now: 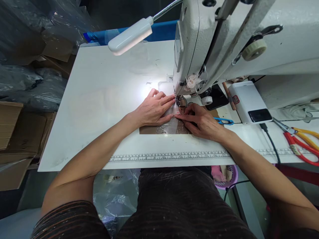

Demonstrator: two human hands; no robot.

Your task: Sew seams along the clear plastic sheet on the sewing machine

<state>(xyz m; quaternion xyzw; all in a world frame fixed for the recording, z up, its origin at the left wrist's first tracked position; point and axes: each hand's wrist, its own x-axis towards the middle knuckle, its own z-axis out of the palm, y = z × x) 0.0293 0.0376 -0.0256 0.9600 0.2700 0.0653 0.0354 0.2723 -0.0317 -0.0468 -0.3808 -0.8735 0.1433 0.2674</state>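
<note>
My left hand (pixel 159 108) lies flat with its fingers stretched out on a strip of sheer whitish fabric (pixel 170 127). Its fingertips are beside the presser foot of a white sewing machine (pixel 191 43). Close on the right, my right hand (pixel 203 121) has its fingers bent, with the fingertips closed at the fabric's right edge. The two hands nearly meet just in front of the needle area. Beneath the fabric is a brown plate (pixel 147 130) set in the white table. The machine head and my fingers hide part of the fabric.
A white lamp (pixel 132 36) hangs over the table (pixel 99 99). On the right are blue thread snips (pixel 223 121), a white power bank (pixel 250 101), a dark phone (pixel 217 97) and red-and-yellow-handled scissors (pixel 302 142). A printed ruler (pixel 171 156) runs along the front edge. Cardboard boxes (pixel 25 132) stand left.
</note>
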